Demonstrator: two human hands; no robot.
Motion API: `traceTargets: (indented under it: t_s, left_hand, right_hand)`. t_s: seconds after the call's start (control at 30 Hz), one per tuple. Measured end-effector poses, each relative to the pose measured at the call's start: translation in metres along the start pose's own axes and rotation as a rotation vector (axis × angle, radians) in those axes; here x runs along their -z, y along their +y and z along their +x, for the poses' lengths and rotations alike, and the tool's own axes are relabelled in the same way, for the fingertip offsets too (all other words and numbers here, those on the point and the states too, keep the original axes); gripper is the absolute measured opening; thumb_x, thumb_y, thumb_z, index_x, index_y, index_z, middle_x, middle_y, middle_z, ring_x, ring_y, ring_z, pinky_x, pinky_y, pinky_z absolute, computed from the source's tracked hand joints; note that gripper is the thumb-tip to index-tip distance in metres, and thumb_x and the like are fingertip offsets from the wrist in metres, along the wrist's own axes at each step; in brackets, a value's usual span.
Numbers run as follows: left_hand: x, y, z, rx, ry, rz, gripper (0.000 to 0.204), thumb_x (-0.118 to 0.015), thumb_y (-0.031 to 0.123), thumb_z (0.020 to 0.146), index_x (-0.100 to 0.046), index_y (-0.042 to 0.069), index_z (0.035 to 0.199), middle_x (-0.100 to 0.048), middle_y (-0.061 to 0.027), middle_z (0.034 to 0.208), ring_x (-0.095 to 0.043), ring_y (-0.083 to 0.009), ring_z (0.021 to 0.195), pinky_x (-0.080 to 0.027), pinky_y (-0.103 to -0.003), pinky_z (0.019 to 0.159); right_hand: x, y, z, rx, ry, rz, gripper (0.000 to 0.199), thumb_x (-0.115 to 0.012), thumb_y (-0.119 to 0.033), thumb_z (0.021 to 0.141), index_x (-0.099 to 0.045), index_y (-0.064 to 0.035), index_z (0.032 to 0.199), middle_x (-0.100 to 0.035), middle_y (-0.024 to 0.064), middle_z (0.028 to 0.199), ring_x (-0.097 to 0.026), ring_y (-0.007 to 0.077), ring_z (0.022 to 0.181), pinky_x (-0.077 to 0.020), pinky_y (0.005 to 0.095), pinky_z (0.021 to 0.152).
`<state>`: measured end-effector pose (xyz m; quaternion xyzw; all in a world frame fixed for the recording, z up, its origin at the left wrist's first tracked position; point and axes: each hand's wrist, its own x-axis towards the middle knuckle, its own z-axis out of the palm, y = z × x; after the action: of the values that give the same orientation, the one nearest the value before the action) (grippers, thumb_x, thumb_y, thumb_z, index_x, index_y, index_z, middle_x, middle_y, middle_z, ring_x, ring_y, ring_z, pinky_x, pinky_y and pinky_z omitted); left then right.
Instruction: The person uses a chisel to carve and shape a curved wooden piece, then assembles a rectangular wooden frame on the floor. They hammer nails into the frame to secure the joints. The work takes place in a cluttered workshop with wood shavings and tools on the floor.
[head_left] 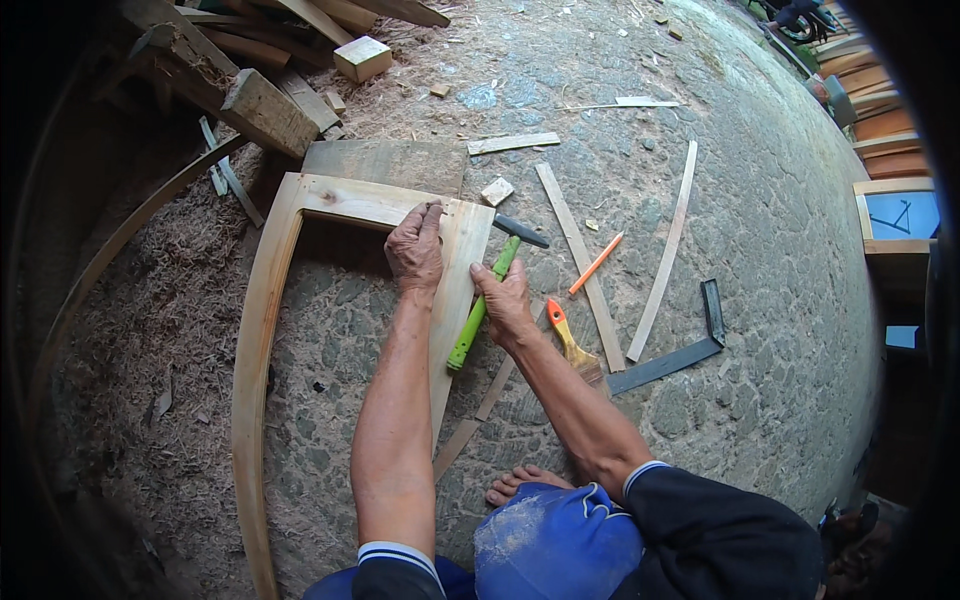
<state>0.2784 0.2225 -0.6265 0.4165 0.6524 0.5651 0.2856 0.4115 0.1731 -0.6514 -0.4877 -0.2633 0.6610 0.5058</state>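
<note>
A pale wooden frame (268,330) lies on the ground in front of me, its upper corner resting near a flat board (385,160). My left hand (415,252) is at the frame's upper right corner, its fingers pinched together against the wood. Whatever sits between those fingertips is too small to make out. Just to the right, my right hand (507,303) is closed around the green handle of a hammer (464,345). The hammer's dark head points up and away, beyond the frame's right edge, near a small wood block (497,191).
Right of the frame lie an orange pencil (596,263), a paintbrush (570,340), a dark metal square (668,364) and thin wooden strips (580,266). Scrap timber (270,112) is heaped at the far left above wood shavings (150,350). My bare foot (525,480) is close by.
</note>
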Motion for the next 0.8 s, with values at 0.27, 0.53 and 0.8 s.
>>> traceTargets:
  t_s: [0.27,0.53,0.8]
  left_hand:
    - [-0.011,-0.001,-0.005,-0.136,-0.005,0.173,0.026,-0.069,0.026,0.095,-0.074,0.003,0.107,-0.071,-0.0039,0.077,-0.059,-0.0082,0.067,-0.049,-0.027,0.064]
    - [-0.009,0.005,0.001,-0.092,-0.063,0.218,0.026,-0.068,0.028,0.095,-0.074,0.003,0.104,-0.073,-0.0062,0.082,-0.066,-0.0113,0.076,-0.052,-0.029,0.072]
    - [-0.006,0.007,0.003,-0.147,-0.091,0.22,0.023,-0.067,0.025,0.096,-0.074,0.005,0.106,-0.075,-0.0092,0.087,-0.07,-0.0149,0.079,-0.053,-0.03,0.073]
  right_hand:
    - [0.014,0.003,-0.001,0.053,-0.047,-0.026,0.03,-0.07,-0.014,0.091,-0.045,-0.0072,0.105,-0.055,0.0049,0.093,-0.057,0.0127,0.078,-0.0535,0.0313,0.067]
    - [0.037,-0.061,-0.019,0.04,-0.057,-0.312,0.034,-0.056,-0.034,0.102,-0.047,-0.0071,0.122,-0.05,-0.0014,0.069,-0.047,0.0056,0.049,-0.0471,0.0223,0.045]
    - [0.028,-0.124,-0.025,0.51,-0.265,-0.988,0.052,-0.05,-0.019,0.101,-0.036,-0.0081,0.149,-0.064,0.0229,0.08,-0.067,0.0378,0.074,-0.052,0.0471,0.071]
